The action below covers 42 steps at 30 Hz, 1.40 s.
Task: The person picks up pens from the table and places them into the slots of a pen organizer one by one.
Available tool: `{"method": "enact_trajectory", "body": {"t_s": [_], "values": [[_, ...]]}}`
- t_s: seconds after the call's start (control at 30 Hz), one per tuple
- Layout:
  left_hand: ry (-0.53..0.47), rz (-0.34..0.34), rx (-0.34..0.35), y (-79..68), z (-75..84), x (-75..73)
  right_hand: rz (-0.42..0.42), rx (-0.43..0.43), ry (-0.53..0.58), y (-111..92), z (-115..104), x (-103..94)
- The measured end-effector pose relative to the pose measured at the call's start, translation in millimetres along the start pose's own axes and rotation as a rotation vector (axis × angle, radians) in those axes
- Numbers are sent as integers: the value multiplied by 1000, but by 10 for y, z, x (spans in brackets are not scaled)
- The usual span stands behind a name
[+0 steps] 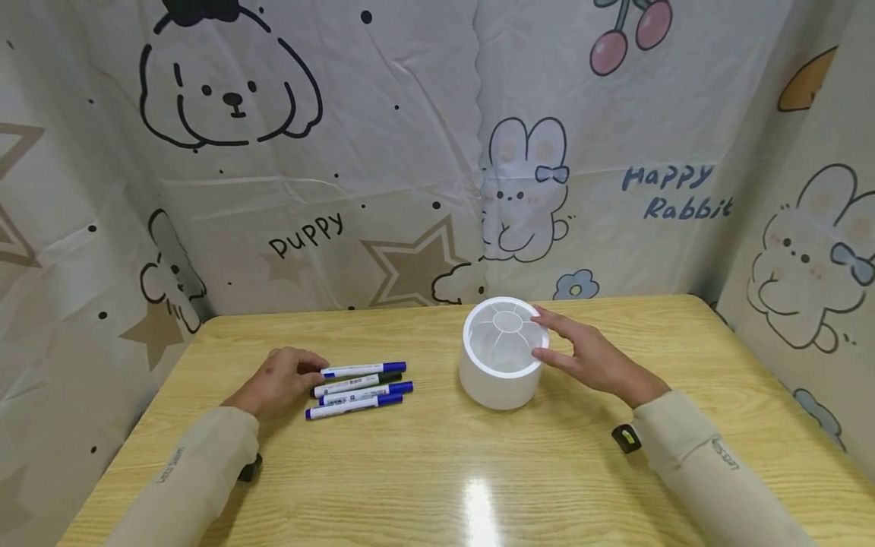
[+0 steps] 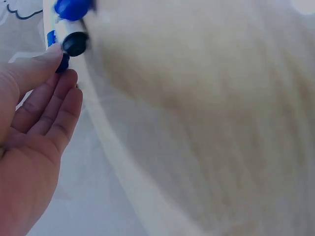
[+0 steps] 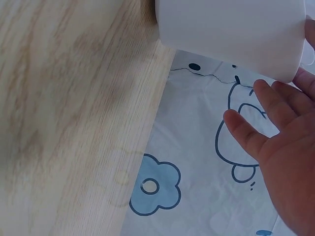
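Several white markers lie side by side on the table, left of the middle in the head view. My left hand is at their left ends, and its thumb and fingers pinch the end of the farthest one, a blue-capped marker. Close below it are a black-capped marker and two more with blue caps. In the left wrist view the thumb and fingertips meet at a blue marker end. To the right stands a round white pen holder with a divided inside. My right hand touches its right rim with relaxed, spread fingers.
The wooden table reaches back to a patterned cloth hung behind it and along both sides. Between the markers and the pen holder lies a stretch of bare wood. Dark wrist straps show under the sleeves.
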<state>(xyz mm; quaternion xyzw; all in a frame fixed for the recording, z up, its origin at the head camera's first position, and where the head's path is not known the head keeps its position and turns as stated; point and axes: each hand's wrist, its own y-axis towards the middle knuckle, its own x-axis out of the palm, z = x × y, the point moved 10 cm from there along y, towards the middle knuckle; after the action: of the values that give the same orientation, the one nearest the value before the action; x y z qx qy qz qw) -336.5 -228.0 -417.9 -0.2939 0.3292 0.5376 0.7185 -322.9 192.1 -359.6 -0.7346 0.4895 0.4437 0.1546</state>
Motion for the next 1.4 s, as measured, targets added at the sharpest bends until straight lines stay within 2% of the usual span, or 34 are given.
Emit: {"method": "enact_trajectory", "body": {"t_s": [0.23, 0.57, 0.97, 1.2, 1.4], "values": [[-12, 68, 67, 12, 144, -159, 7, -2, 11, 2, 2, 5], [-65, 128, 149, 21, 345, -285, 22, -30, 30, -12, 4, 15], [-108, 207, 212, 66, 780, -558, 41, -47, 49, -36, -1, 0], [-118, 266, 275, 80, 1087, -730, 31, -13, 14, -28, 6, 16], [-158, 295, 293, 85, 1288, -833, 37, -20, 2, -18, -19, 5]]}}
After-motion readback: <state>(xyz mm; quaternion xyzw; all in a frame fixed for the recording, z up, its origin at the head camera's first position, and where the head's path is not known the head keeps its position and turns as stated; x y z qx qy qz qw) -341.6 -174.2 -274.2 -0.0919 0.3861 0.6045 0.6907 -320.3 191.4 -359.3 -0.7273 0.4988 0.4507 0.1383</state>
